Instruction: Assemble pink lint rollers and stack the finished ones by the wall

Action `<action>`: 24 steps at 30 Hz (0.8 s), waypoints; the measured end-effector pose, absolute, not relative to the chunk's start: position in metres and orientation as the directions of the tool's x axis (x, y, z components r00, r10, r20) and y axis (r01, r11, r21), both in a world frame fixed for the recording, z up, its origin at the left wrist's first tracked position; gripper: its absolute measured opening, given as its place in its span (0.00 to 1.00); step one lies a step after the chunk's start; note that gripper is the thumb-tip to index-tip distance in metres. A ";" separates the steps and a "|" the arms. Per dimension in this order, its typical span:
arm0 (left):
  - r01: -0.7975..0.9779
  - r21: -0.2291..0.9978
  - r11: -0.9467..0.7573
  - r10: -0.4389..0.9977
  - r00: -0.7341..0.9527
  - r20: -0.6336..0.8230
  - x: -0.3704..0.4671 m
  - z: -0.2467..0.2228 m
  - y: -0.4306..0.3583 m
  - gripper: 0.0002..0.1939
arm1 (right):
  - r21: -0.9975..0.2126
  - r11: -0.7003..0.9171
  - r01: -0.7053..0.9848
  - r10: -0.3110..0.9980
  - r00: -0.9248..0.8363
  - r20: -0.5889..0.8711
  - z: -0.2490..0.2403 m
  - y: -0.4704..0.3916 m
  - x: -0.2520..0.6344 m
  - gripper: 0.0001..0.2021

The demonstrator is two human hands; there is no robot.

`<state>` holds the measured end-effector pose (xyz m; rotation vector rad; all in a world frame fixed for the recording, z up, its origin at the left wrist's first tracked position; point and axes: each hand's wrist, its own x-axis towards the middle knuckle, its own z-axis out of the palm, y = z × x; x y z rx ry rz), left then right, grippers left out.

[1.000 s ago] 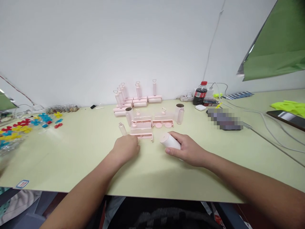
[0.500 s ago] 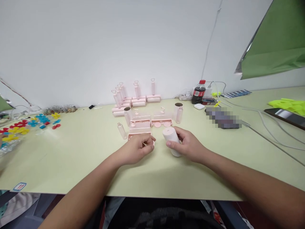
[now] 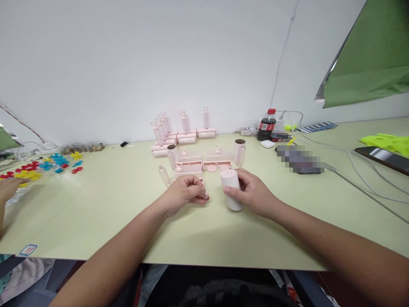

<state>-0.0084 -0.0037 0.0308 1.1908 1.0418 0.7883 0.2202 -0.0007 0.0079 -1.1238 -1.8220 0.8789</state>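
Note:
My right hand [image 3: 254, 192] is wrapped round a white lint roller refill [image 3: 233, 194], held nearly upright with a pale pink end cap on its top. To its left, my left hand [image 3: 187, 194] pinches a small pale pink disc-like end cap [image 3: 205, 195], mostly hidden by the fingers. Beyond the hands lie open pink lint roller cases [image 3: 217, 164] with clear covers; the left hand partly covers the nearest one. Round pink caps lie in the right case. Two roll tubes [image 3: 239, 147] stand behind, and a clear pink handle [image 3: 164, 175] stands left.
Assembled pink lint rollers [image 3: 159, 138] stand by the wall. To the right are a cola bottle [image 3: 266, 125], a power strip [image 3: 247, 131], cables and a phone [image 3: 386, 160]. Colourful plastic pieces [image 3: 56, 161] lie at left, where another person's hand [image 3: 9, 187] reaches in.
My left hand has closed its fingers on the small pink end cap and lifted it slightly. The refill has tilted more upright. Another person's hand has entered at the left edge.

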 end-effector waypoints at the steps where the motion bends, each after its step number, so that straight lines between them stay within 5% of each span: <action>1: 0.000 0.972 0.235 0.916 0.334 -0.222 -0.008 0.030 -0.003 0.15 | -0.885 0.343 0.315 0.924 -0.283 0.257 0.008 -0.001 0.220 0.17; 8: -0.111 0.988 0.112 0.976 0.201 -0.088 -0.006 0.026 -0.001 0.18 | -0.989 0.115 -0.092 0.973 -0.191 0.131 0.013 -0.004 0.218 0.24; 12: -0.180 0.983 0.022 0.992 0.128 0.002 -0.005 0.025 0.000 0.13 | -0.967 0.017 -0.253 0.977 -0.200 0.070 0.015 -0.002 0.220 0.17; 24: -0.143 0.966 -0.215 0.936 0.251 0.246 0.002 0.017 -0.011 0.16 | -0.897 -0.176 -0.406 0.954 -0.297 -0.053 0.013 -0.006 0.215 0.16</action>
